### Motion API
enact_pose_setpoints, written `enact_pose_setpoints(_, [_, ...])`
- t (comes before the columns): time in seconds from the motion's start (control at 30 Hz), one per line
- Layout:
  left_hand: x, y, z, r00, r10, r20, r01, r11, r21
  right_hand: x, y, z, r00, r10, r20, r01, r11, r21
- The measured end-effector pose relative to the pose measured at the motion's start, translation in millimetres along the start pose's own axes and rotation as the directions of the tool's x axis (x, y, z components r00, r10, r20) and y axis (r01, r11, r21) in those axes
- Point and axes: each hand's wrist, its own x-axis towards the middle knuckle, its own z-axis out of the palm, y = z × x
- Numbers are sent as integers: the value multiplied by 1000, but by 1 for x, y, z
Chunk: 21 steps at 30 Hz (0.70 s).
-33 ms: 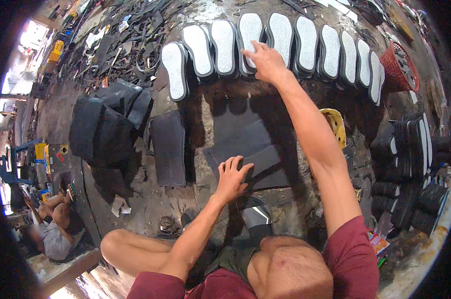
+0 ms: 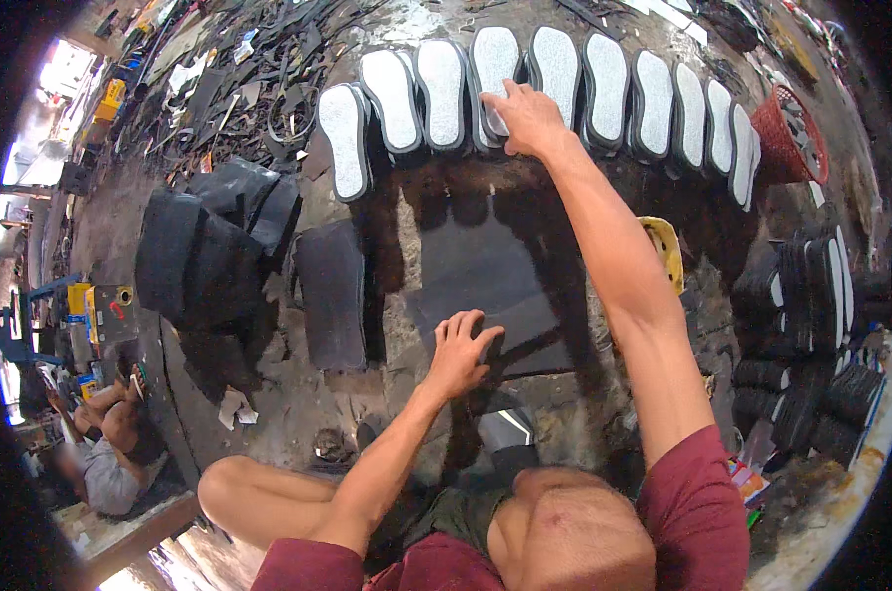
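Insoles, hands apart, right arm outstretched

Floor dark, stained, worn; red basket stands on it. Left of basket: wide litter of scraps, mostly black strips, some pale bits. Farthest left of basket: bright opening, daylight burnt out to white. Below that, still far left of basket: blue frame, then wooden plank. Well below basket: pale ledge, brown-stained.
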Motion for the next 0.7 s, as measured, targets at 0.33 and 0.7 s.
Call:
enact_pose_setpoints(0.33, [7, -5, -1, 944, 96, -317, -176, 956, -234, 24, 21, -38, 970, 133, -203, -73, 958, 276])
enact_pose_setpoints(0.7, [29, 42, -38, 831, -497, -252, -261, 52, -964, -149, -93, -38, 859, 511, 23, 62, -148, 987])
